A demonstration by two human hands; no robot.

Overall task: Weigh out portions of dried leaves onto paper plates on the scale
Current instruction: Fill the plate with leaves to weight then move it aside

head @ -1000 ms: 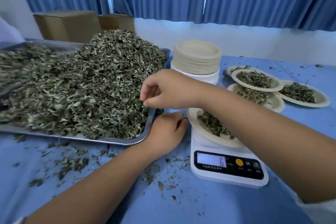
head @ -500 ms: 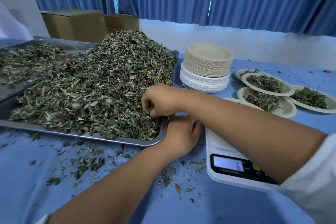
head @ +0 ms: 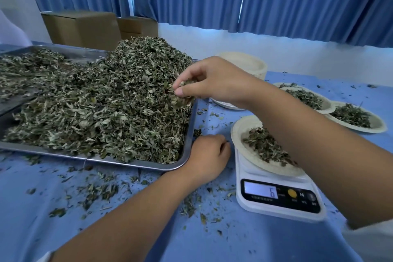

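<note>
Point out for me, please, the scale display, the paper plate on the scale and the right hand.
scale display (head: pixel 261 192): head view, lit screen.
paper plate on the scale (head: pixel 237 132): head view, bare left rim.
right hand (head: pixel 217 83): head view, back of hand.

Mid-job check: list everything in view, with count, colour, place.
metal tray: one, silver, table left.
dried leaves: one heap, grey-green, in tray.
scale: one, white, front right, reads 6.
paper plate: one, beige, on scale, some leaves.
plate stack: one, beige, back centre.
filled plates: at least three, beige, far right.
boxes: two, brown, behind tray.
curtains: blue, behind.
table cover: one, blue, leaf scraps scattered.
left hand: one, curled, beside tray corner.
right hand: one, pinching leaves above heap.
</note>
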